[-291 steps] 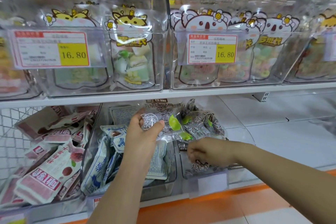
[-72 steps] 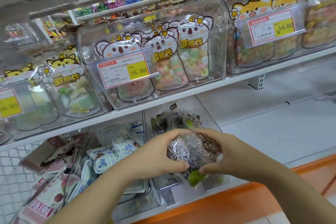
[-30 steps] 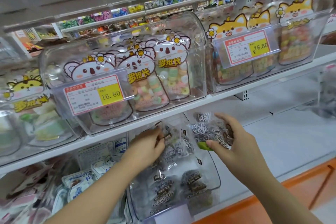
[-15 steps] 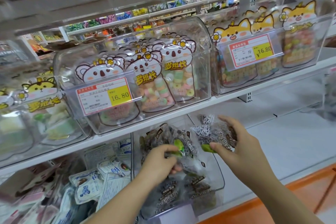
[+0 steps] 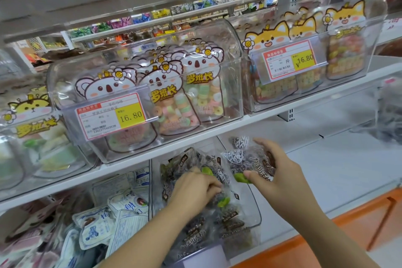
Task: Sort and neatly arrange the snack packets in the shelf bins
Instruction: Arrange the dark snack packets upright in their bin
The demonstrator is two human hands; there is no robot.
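A red and yellow price tag [image 5: 111,115] says 16.80, with a second price tag [image 5: 289,63] up to its right, blurry back shelves of bright sweets [image 5: 141,18] high above it, a metal bracket [image 5: 290,113] to its right, and an orange strip [image 5: 356,222] far down to its right.

Left arm: bare forearm rising from the lower edge toward the upper right, wrist straight.
Left hand [image 5: 195,187]: back up, fingers curled down, gripping a lower packet [image 5: 221,201].
Right arm: bare, entering from the lower right corner.
Right hand [image 5: 280,172]: higher than the left, thumb under, fingers arched over, pinching a raised packet [image 5: 239,159].
Spacing: hands near, apart.
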